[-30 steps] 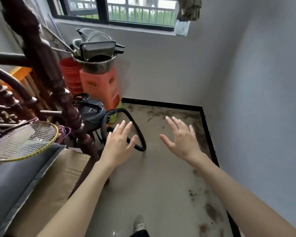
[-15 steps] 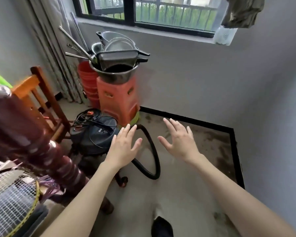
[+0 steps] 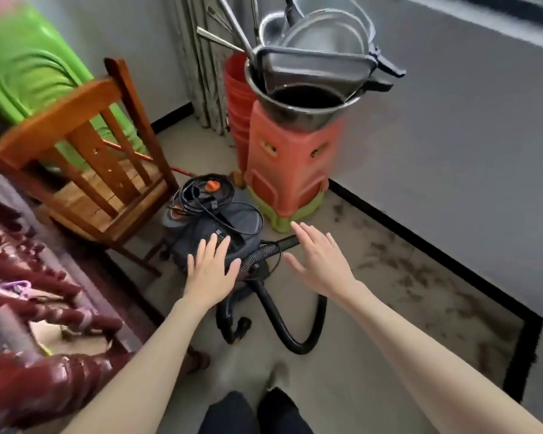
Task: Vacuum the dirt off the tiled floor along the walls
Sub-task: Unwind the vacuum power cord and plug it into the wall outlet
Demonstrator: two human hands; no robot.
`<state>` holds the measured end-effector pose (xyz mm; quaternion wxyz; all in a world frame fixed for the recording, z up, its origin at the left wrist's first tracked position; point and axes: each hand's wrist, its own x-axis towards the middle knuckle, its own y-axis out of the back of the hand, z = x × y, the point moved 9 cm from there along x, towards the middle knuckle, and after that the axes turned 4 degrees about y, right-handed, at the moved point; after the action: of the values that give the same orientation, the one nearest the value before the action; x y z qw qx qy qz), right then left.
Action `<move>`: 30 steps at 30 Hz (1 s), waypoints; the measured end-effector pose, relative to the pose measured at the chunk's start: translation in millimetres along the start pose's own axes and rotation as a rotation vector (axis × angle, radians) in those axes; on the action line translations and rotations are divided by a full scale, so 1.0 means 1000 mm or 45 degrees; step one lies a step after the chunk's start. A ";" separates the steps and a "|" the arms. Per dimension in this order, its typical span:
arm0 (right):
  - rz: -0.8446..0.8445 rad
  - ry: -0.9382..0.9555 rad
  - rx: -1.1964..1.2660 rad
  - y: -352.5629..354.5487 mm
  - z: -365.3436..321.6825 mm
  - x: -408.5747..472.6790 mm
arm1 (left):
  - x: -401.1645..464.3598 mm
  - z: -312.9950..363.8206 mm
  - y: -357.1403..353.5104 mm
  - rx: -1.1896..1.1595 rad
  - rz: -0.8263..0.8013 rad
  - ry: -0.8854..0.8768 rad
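A dark canister vacuum stands on the tiled floor, its cord coiled on top. Its black hose loops across the floor in front of it. My left hand hovers flat above the front of the canister, fingers spread and holding nothing. My right hand is spread above the ribbed hose end, also empty. Dark dirt is strewn over the tiles along the black skirting by the right-hand wall.
An orange stool stack carrying a metal basin of pans stands by the wall behind the vacuum. A wooden chair is at left, a dark red banister at lower left, curtains behind. My legs show at the bottom.
The view has moved closer and tilted down toward the vacuum. Both spread hands have come forward over the canister and hose.
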<state>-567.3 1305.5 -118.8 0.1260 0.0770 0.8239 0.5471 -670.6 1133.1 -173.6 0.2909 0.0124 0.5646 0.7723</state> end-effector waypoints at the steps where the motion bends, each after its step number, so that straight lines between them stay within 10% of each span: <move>1: -0.035 0.037 0.003 -0.013 0.001 0.015 | 0.010 -0.010 -0.008 -0.004 -0.010 0.053; 16: -0.203 0.195 0.236 -0.247 0.000 0.215 | 0.218 -0.122 -0.079 0.063 0.218 0.136; 30: 0.167 -0.105 0.435 -0.250 0.008 0.200 | 0.224 -0.118 -0.101 0.108 0.226 0.052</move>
<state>-753.1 1268.1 -376.7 0.1089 0.1734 0.8922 0.4026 -854.3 1154.2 -374.3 0.2092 0.0589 0.5992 0.7705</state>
